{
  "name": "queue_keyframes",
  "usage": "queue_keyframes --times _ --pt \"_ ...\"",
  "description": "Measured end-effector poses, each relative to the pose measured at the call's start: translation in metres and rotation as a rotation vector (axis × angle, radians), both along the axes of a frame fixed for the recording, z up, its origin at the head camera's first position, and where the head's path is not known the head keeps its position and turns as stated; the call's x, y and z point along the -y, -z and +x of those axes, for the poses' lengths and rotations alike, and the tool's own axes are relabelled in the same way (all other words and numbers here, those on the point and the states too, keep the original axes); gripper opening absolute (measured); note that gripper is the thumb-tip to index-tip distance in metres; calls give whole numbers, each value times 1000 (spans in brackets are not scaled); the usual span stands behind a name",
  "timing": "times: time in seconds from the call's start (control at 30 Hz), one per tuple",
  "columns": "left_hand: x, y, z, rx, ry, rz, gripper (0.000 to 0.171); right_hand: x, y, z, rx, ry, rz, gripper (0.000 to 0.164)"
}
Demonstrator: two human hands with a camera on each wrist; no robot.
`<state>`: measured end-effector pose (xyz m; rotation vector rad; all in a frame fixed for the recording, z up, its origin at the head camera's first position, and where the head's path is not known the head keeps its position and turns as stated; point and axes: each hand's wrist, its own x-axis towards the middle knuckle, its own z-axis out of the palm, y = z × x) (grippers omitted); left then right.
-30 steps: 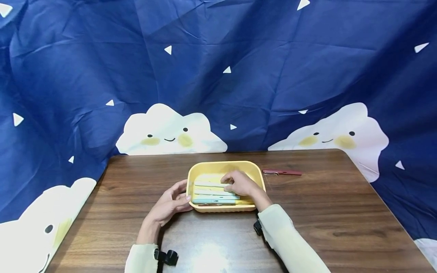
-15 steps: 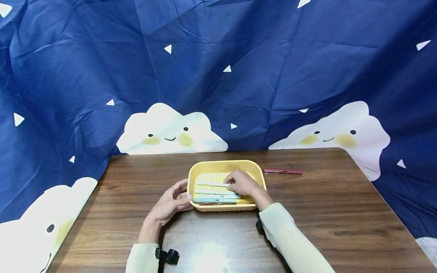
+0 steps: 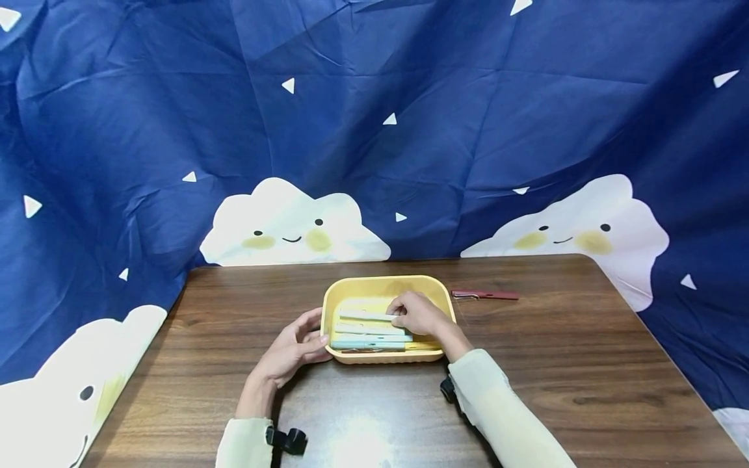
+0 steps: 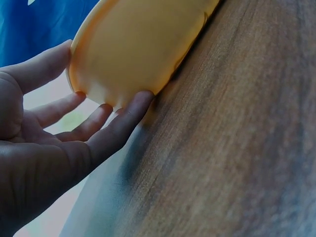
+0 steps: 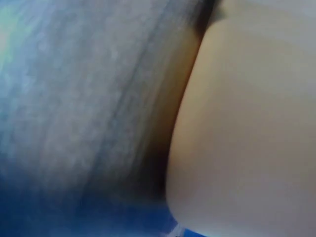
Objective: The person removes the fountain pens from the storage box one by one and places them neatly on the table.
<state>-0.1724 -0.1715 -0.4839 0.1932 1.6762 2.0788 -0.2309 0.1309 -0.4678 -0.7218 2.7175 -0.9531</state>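
Note:
A yellow box [image 3: 380, 284] stands on the table and holds several pens. My left hand [image 3: 290, 348] rests its spread fingertips on the outside of the box's left end; the left wrist view shows them against the outer wall [image 4: 133, 49]. My right hand [image 3: 418, 314] reaches inside and pinches the right end of a white pen [image 3: 363, 316], the farthest of the row. Nearer lie another pale pen [image 3: 368, 329], light blue pens [image 3: 365, 345], a yellow pen [image 3: 422, 346] and a thin brown pen [image 3: 363, 351]. In the right wrist view the box's wall [image 5: 247, 128] hides the hand.
A dark red pen [image 3: 486, 295] with a metal clip lies on the wooden table [image 3: 556, 364], right of the box. Behind the table hangs a blue cloth [image 3: 351, 130] printed with clouds. Bright glare falls on the table's near part.
My right hand has shifted slightly right inside the box, the white pen's end between its fingers, and the pen has slid a little right with it. The left hand stays on the box.

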Motion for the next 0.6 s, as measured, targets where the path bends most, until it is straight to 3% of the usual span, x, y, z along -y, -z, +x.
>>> queue_keyframes --times 0.6 --pt "0 1 0 5 -6 3 66 -14 -12 -1 10 10 -154 10"
